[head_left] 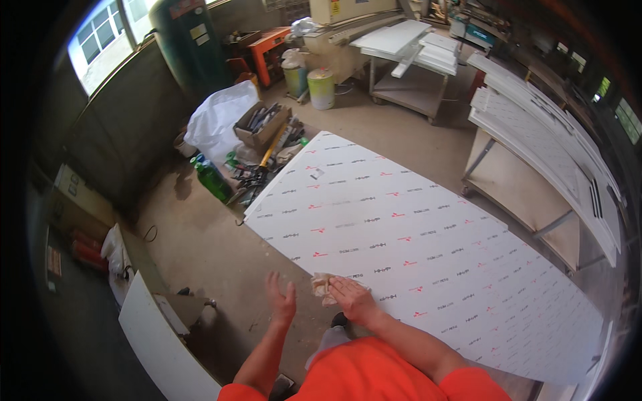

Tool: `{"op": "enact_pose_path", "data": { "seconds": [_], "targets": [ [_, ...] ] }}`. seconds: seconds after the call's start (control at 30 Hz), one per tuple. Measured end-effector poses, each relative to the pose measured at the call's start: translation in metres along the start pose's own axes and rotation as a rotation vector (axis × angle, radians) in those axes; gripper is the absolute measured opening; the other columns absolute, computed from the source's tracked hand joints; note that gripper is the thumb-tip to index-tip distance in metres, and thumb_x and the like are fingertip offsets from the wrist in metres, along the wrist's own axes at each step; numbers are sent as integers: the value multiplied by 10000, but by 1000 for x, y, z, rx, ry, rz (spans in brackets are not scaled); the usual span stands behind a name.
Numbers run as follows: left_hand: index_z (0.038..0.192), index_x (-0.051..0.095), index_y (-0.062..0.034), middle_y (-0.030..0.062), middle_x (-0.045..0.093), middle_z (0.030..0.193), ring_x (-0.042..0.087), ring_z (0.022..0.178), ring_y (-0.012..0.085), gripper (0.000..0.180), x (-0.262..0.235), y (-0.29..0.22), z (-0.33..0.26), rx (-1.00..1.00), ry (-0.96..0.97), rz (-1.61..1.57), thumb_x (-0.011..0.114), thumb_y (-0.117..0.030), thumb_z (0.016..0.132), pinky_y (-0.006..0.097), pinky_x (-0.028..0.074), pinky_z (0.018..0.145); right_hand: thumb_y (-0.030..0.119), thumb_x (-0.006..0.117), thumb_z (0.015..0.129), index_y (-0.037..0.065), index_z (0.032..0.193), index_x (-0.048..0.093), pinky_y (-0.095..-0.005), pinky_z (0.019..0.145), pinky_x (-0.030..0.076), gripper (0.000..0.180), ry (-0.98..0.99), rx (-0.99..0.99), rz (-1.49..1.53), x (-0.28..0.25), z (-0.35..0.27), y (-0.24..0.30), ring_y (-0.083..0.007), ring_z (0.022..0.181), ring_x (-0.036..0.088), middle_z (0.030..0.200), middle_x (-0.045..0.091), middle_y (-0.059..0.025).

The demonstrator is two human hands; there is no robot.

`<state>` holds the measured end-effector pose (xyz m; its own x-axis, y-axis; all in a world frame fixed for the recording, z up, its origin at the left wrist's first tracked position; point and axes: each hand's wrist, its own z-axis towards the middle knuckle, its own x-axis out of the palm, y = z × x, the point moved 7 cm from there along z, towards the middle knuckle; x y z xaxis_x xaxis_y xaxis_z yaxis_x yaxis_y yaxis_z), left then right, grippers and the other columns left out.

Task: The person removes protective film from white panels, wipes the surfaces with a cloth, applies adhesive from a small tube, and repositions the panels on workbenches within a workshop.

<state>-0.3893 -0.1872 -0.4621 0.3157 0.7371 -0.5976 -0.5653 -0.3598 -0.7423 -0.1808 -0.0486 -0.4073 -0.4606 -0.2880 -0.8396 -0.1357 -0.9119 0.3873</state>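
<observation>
The right hand [351,299] has its fingers closed round a crumpled cloth [322,283] at the left edge of a white panel [361,227], hiding part of it; whether cloth meets panel, I can't tell. The left hand [280,299], blurred, hangs beside it, fingers spread. Red and black print repeats across the panel. A dark green tank [189,53], cut off above, bears unreadable labels [198,32].

A rag [321,285] is beside the panel [428,267], perhaps touching.
</observation>
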Motion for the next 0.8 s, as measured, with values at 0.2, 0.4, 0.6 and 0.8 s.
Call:
{"op": "enact_pose_path", "data": {
  "seconds": [0.2,0.4,0.6,0.8],
  "targets": [
    [1485,506,35,298,389,1604,370,1470,487,597,64,-52,79,410,204,163,719,-117,949,548,347,1195,126,639,912,43,1306,678,-419,1130,487,404,-186,491,-191,-76,-162,-23,-272,1336,613,1437,643,-109],
    [1441,542,32,291,447,1564,374,1482,478,629,199,-181,-35,698,601,194,753,-164,881,591,277,1240,56,718,833,65,1274,670,-395,1111,492,444,-480,1189,-608,-185,-418,-2,-251,1340,607,1415,633,-60],
    [1371,579,42,281,465,1550,390,1471,471,607,270,-345,-213,999,1036,-20,785,-195,852,595,298,1230,51,672,895,19,1206,712,-402,867,572,315,-1230,1866,-370,-210,-649,84,-260,1012,733,1063,750,-110],
    [1338,609,35,283,456,1556,394,1474,462,587,361,-461,-324,971,1125,55,803,-225,849,565,343,1213,84,716,899,-18,1096,759,-312,673,532,226,-1955,1732,419,-194,-821,111,-136,779,668,843,708,-42]
  ]
}}
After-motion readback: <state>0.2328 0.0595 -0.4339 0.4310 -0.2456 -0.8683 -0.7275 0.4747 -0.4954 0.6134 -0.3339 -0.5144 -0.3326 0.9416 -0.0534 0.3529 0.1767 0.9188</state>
